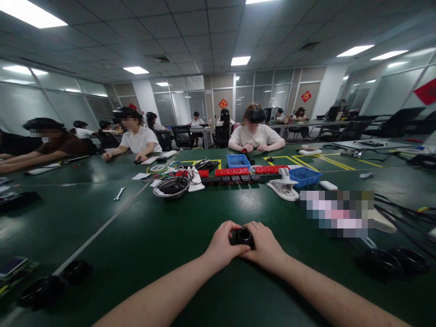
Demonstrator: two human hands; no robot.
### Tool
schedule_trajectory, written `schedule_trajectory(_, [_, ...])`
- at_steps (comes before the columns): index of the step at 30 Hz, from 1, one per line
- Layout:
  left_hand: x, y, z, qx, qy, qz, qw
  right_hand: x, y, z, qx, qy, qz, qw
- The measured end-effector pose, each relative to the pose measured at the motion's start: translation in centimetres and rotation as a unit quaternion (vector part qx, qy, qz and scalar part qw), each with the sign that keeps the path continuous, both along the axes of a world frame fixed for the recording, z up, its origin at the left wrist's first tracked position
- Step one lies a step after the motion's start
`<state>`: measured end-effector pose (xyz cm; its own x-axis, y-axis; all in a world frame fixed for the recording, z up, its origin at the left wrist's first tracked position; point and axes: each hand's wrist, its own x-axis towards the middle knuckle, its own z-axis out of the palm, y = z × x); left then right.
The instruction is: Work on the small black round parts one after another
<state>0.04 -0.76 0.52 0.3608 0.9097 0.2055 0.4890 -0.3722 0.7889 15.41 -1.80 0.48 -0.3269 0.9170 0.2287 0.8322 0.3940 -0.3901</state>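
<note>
Between my two hands, low over or on the green table, is a small black round part (244,235) with a dark hole facing up. My left hand (225,243) curves round its left side, thumb stretched across the near side. From the right, my right hand (265,245) wraps it, with fingers bent over the far edge. The fingers hide most of its sides and underside, so its exact kind does not show. Whether it rests on the table I cannot tell.
Beyond my hands stand red-and-black power strips (232,175), a metal bowl (171,187) of cables, a white clamp base (284,186) and blue trays (304,176). Black rings lie at left (42,290) and right (381,263). A wrench (119,194) lies left. Several people sit around.
</note>
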Motion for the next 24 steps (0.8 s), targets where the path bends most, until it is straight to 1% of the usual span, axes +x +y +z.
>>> schedule_trajectory(2, [-0.5, 0.0, 0.4, -0.009, -0.009, -0.052, 0.999, 1.0, 0.0, 0.4, -0.060, 0.065, 0.090, 0.992])
schedule_trajectory(4, [-1.0, -0.1, 0.8, -0.006, 0.000, -0.104, 0.995, 2.1, 0.2, 0.9, -0.140, 0.105, 0.161, 0.971])
schedule_trajectory(5, [-1.2, -0.1, 1.1, -0.001, 0.010, -0.126, 0.992, 2.6, 0.3, 1.1, -0.173, 0.114, 0.181, 0.961])
schedule_trajectory(7, [-1.5, 0.0, 1.4, 0.010, 0.031, -0.159, 0.987, 3.2, 0.6, 1.5, -0.210, 0.114, 0.202, 0.950])
schedule_trajectory(9, [-1.6, 0.2, 1.4, 0.014, 0.041, -0.168, 0.985, 3.4, 0.8, 1.8, -0.214, 0.106, 0.216, 0.947])
schedule_trajectory(15, [-1.3, 0.3, 0.9, 0.002, 0.021, -0.156, 0.988, 2.9, 1.4, 1.9, -0.199, 0.099, 0.268, 0.937])
schedule_trajectory(17, [-1.2, 0.2, 0.9, 0.001, 0.015, -0.154, 0.988, 2.9, 1.5, 1.7, -0.198, 0.100, 0.270, 0.937])
schedule_trajectory(18, [-1.2, 0.1, 0.9, 0.001, 0.014, -0.152, 0.988, 2.9, 1.4, 1.5, -0.198, 0.100, 0.259, 0.940])
schedule_trajectory(21, [-1.0, -0.1, 0.8, -0.011, 0.019, -0.134, 0.991, 2.6, 1.2, 0.6, -0.177, 0.090, 0.183, 0.963])
schedule_trajectory(24, [-0.7, -0.4, 0.6, -0.021, 0.026, -0.077, 0.996, 1.8, 0.8, -0.3, -0.116, 0.050, 0.093, 0.988])
